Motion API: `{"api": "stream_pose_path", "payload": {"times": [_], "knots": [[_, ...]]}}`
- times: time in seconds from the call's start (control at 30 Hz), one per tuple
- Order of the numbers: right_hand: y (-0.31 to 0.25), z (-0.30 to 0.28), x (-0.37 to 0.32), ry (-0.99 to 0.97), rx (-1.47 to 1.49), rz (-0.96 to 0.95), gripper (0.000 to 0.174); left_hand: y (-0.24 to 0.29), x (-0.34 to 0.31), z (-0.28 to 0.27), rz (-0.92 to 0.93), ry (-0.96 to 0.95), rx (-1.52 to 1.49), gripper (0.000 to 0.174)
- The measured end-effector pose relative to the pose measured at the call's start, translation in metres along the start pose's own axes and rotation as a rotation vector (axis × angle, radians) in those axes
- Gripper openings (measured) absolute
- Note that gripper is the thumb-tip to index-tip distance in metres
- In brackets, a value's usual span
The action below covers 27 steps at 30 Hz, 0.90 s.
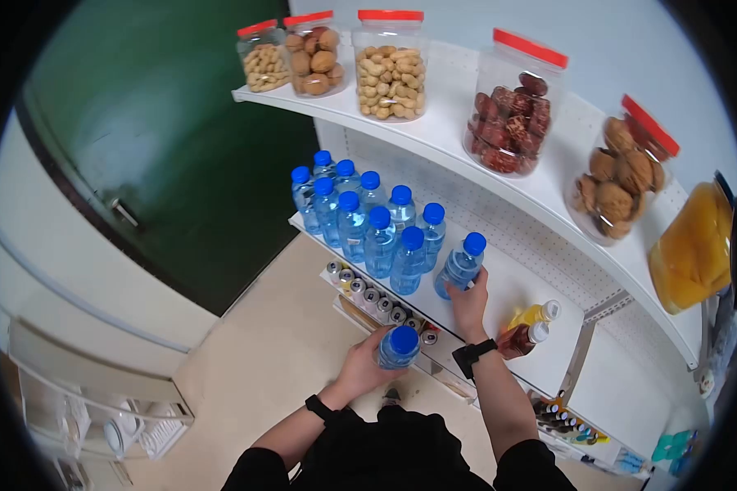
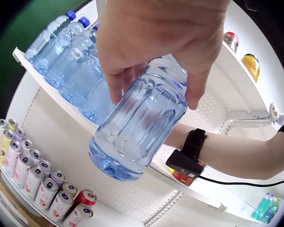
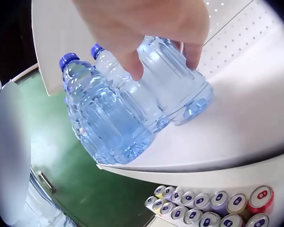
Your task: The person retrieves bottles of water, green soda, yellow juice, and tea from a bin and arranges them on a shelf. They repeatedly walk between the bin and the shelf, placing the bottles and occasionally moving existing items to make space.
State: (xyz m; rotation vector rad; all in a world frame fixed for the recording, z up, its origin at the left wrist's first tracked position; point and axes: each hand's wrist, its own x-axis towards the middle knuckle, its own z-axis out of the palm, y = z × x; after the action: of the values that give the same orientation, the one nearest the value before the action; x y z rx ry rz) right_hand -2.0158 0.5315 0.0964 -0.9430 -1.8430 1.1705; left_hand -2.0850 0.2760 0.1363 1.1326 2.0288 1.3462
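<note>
My left hand (image 1: 360,365) grips a clear blue-capped water bottle (image 1: 399,347) in front of the shelf. In the left wrist view that water bottle (image 2: 138,124) is tilted, fingers and thumb around its upper part. At the shelf, my right hand (image 1: 471,309) holds another water bottle (image 1: 460,267) from the side. The right wrist view shows this bottle (image 3: 177,82) with its base at the white shelf surface, the hand covering its cap. Just left of it, several matching bottles (image 1: 351,226) stand upright in two rows.
Jars of peanuts (image 1: 391,82), dates (image 1: 508,123) and walnuts (image 1: 618,184) line the upper shelf. Yellow and dark red bottles (image 1: 522,337) stand right of my right hand. Drink cans (image 2: 47,189) fill the shelf below. A green door (image 1: 164,123) is at the left.
</note>
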Motion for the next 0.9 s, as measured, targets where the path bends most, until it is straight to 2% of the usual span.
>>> {"api": "stream_pose_path", "payload": {"times": [0.1,0.13,0.23,0.27,0.5,0.57,0.7,0.77,0.8,0.87,0.9], "knots": [[-0.003,0.009,0.006,-0.004,-0.056,0.009,0.074,-0.013,0.025,-0.008,0.074,-0.085,-0.048,0.078],[0.002,0.011,0.004,-0.005,0.021,0.014,0.075,-0.018,0.032,-0.010,0.042,-0.155,-0.065,0.080],[0.008,0.020,0.003,-0.030,-0.102,0.038,0.077,-0.026,0.052,-0.021,0.019,-0.315,-0.089,0.083],[0.009,0.023,0.004,-0.026,-0.107,0.102,0.078,-0.028,0.055,-0.023,-0.001,-0.384,-0.076,0.085],[0.001,0.033,0.007,0.038,-0.115,0.197,0.077,-0.040,0.078,-0.034,0.062,-0.483,-0.203,0.085],[0.014,0.029,0.002,0.039,-0.165,-0.103,0.076,-0.041,0.079,-0.034,0.100,-0.460,-0.195,0.082],[-0.006,-0.009,-0.037,0.069,-0.245,-0.001,0.077,-0.026,0.087,-0.017,0.072,-0.430,-0.264,0.077],[0.001,-0.031,-0.066,-0.386,-0.148,0.263,0.080,-0.022,0.094,0.001,0.367,-0.125,-0.130,0.075],[-0.006,-0.030,-0.078,-0.380,-0.150,0.273,0.080,-0.016,0.096,0.006,0.401,-0.072,-0.104,0.075],[-0.023,-0.015,-0.094,-0.347,-0.169,0.103,0.077,-0.008,0.107,0.017,0.394,-0.073,-0.120,0.075],[-0.017,-0.006,-0.097,-0.335,-0.167,0.105,0.077,-0.005,0.110,0.021,0.387,-0.064,-0.128,0.075]]}}
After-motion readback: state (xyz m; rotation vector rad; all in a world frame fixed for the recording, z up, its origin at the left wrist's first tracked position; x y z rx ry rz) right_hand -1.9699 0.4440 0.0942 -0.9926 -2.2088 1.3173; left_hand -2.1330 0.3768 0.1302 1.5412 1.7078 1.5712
